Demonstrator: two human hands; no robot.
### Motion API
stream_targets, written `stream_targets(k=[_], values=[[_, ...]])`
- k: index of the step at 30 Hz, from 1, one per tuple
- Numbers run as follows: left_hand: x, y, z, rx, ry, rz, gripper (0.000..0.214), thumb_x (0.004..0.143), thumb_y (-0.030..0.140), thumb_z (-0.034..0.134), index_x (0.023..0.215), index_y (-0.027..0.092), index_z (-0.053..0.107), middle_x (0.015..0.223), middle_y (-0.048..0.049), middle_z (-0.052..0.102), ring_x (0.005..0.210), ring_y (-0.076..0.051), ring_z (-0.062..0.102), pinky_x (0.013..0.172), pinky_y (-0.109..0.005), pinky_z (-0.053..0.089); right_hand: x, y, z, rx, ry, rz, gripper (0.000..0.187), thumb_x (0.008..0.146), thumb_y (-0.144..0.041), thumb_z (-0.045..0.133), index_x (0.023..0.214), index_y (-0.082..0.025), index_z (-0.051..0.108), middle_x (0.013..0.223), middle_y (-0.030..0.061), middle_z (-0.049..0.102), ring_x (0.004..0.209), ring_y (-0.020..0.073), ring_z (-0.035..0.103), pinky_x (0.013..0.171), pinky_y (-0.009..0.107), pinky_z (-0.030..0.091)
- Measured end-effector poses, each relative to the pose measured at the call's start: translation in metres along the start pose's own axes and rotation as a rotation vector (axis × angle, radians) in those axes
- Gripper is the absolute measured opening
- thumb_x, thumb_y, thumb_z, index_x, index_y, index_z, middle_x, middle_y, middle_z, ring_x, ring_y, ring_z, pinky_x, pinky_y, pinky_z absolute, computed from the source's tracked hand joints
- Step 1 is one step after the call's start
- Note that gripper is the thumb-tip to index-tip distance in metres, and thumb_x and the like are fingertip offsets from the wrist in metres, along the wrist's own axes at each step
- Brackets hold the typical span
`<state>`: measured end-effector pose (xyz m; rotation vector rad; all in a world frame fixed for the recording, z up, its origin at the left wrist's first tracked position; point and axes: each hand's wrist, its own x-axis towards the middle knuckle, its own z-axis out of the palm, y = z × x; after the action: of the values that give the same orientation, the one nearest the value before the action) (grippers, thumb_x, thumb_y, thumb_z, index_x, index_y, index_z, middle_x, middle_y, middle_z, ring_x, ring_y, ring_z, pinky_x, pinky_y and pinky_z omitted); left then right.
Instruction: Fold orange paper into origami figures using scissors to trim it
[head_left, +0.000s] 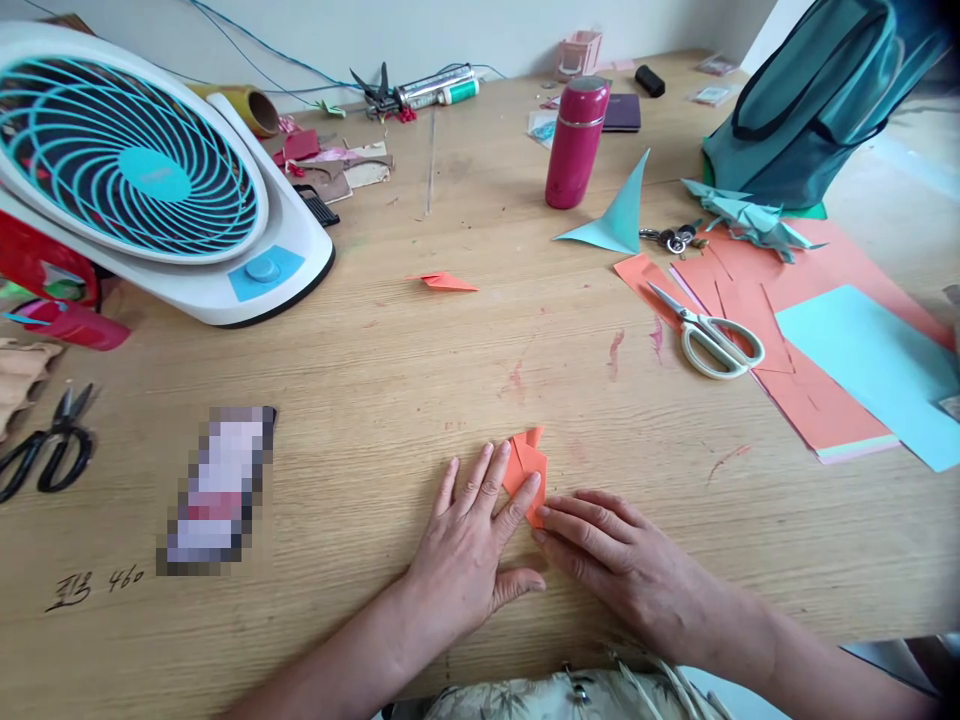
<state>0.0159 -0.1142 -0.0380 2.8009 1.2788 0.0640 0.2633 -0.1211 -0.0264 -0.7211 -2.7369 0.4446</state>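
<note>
A small piece of folded orange paper (531, 462) lies on the table near its front edge, with creased layers and a short point at its top. My left hand (465, 545) lies flat over its left side, fingers spread, the index fingertip pressing on the paper. At the paper's lower corner, my right hand (611, 545) has its fingers together, the thumb and fingertips pinching the edge. Part of the paper is hidden under my left fingers. Farther back lies a second folded orange paper piece (444, 282), narrow and pointed.
White-handled scissors (721, 345) lie on orange sheets (825, 400) at right, beside a light-blue sheet (877, 360). Behind are a folded blue paper (619, 215), a magenta flask (577, 140) and a teal bag (802, 110). A fan (262, 270), a blurred-out phone (217, 490) and black scissors (56, 440) occupy the left.
</note>
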Motion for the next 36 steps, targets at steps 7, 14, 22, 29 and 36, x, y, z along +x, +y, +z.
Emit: stream_targets(k=[7,14,22,29,36], values=[[-0.001,0.0,-0.001,-0.013,-0.056,0.008,0.1,0.083,0.085,0.037,0.16,0.023,0.024,0.165,-0.0238,0.023,0.15,-0.045,0.027,0.112,-0.066,0.027,0.005,0.001,-0.003,-0.044,0.015,-0.03,0.048,0.103,-0.02,0.035,0.147,-0.004,0.048,0.14,0.0195,0.059,0.131,0.0301,0.052,0.107,0.048,0.047],[0.002,-0.002,-0.004,-0.03,-0.181,-0.052,0.106,0.084,0.08,0.049,0.162,0.015,0.016,0.168,-0.0186,0.017,0.153,-0.041,0.021,0.118,-0.064,0.025,0.008,0.005,-0.003,-0.147,0.029,-0.071,0.046,0.103,-0.021,0.039,0.145,-0.005,0.051,0.135,0.0167,0.064,0.124,0.0284,0.057,0.101,0.043,0.051],[-0.002,-0.008,-0.005,-0.047,-0.129,-0.002,0.099,0.087,0.077,0.047,0.16,0.015,0.022,0.167,-0.0199,0.02,0.154,-0.039,0.017,0.12,-0.062,0.02,0.001,0.002,-0.005,0.009,-0.097,-0.015,0.062,0.095,-0.018,0.049,0.154,-0.006,0.036,0.15,0.0196,0.05,0.138,0.0318,0.043,0.113,0.05,0.04],[0.01,-0.011,-0.015,-0.101,-0.079,0.131,0.083,0.099,0.066,0.031,0.158,0.009,0.024,0.166,-0.0168,0.024,0.156,-0.031,0.016,0.122,-0.056,0.017,0.0,0.002,0.004,-0.007,-0.016,-0.008,0.051,0.099,-0.016,0.04,0.149,-0.009,0.046,0.148,0.0194,0.051,0.136,0.0315,0.046,0.111,0.05,0.042],[0.013,-0.011,-0.002,-0.092,-0.067,0.151,0.091,0.092,0.074,0.038,0.159,0.015,0.023,0.168,-0.0139,0.021,0.156,-0.032,0.013,0.122,-0.056,0.016,0.0,0.001,0.002,0.016,-0.043,-0.008,0.05,0.1,-0.018,0.039,0.147,-0.006,0.046,0.15,0.0194,0.05,0.137,0.0328,0.044,0.111,0.052,0.041]])
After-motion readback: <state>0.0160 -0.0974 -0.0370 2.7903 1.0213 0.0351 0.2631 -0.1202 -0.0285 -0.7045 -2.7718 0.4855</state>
